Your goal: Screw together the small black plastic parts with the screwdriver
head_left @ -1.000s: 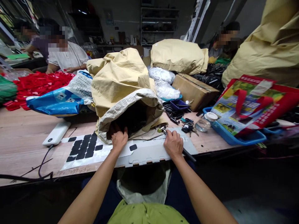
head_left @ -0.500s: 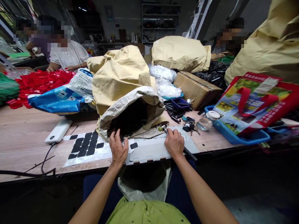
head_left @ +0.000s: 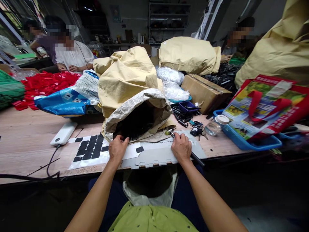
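By the right hand, a dark-handled tool is gripped. The left hand is placed at the lower rim of the sack, whose mouth is opened just ahead; whether anything is pinched by those fingers cannot be told.
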`<state>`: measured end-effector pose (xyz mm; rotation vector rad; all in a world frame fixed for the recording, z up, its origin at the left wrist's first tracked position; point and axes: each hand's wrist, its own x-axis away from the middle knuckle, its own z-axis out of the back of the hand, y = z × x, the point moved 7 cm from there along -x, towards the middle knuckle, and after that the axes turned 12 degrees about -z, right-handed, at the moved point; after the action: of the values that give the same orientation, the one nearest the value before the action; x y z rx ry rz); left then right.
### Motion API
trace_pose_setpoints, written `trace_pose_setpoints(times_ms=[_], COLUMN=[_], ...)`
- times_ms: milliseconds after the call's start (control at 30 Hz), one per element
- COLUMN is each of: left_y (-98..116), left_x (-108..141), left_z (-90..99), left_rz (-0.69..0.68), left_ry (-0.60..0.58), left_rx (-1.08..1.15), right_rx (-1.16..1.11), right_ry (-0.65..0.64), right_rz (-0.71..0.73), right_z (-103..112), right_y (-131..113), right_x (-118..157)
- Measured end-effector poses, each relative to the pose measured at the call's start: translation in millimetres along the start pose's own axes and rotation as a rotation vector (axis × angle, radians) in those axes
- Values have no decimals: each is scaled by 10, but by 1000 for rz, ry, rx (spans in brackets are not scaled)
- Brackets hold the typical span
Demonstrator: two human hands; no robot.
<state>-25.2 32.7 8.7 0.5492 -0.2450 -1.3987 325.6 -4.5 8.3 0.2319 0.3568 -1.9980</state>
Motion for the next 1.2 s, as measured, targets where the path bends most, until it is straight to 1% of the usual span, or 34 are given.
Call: trace_pose_setpoints(times_ms=[33, 100, 200, 267, 300, 333, 400, 467, 500, 533, 567, 633, 700, 767, 833, 900, 967, 1033, 1067, 1133, 1200], left_y=[-20, -97, -230, -195, -117, 6, 335, 656, 772, 847, 888, 904, 880, 862, 859, 861, 863, 867, 870, 875, 878], left_x=[-12, 36, 269, 453, 524, 574, 610, 589, 561, 521, 475, 395, 352, 349, 362, 371, 372, 372, 373, 377, 382], left_z=[22, 78, 80, 22, -14, -53, -141, -251, -311, -369, -424, -520, -581, -614, -627, -631, -627, -620, -615, -605, -598], left_rz=[-2, 3, 51, 39, 0, -72, -289, -528, -620, -682, -714, -724, -698, -677, -666, -660, -653, -651, -651, -652, -653], left_ry=[-20, -18, -36, -63, -73, -84, -130, -195, -220, -233, -238, -240, -230, -226, -235, -254, -272, -287, -291, -295, -299], left_rx=[2, 35, 172, 314, 389, 453, 519, 479, 429, 376, 329, 263, 241, 246, 260, 270, 274, 275, 275, 274, 275], right_rx=[-2, -8, -18, -22, -23, -24, -24, -24, -25, -26, -28, -32, -37, -49, -81, -151, -274, -448, -542, -699, -758], right_ry=[2, 8, 11, 10, 10, 11, 14, 17, 17, 16, 15, 12, 9, -4, -45, -95, -110, -89, -85, -114, -186], right_rz=[0, 1, 3, 4, 4, 4, 4, 3, 4, 4, 4, 2, -4, -7, -9, -34, -90, -119, -100, -12, 74], right_z=[0, -1, -9, -17, -20, -21, -17, -9, -4, -1, 0, -2, -10, -21, -32, -17, 50, 158, 212, 292, 320], right_y=[2, 4, 6, 7, 8, 9, 12, 15, 15, 15, 14, 14, 20, 35, 60, 102, 154, 170, 145, 37, -102], right_x=[1, 4, 6, 5, 4, 3, 2, 4, 6, 9, 13, 18, 12, -14, -53, -79, -55, 46, 127, 324, 527])
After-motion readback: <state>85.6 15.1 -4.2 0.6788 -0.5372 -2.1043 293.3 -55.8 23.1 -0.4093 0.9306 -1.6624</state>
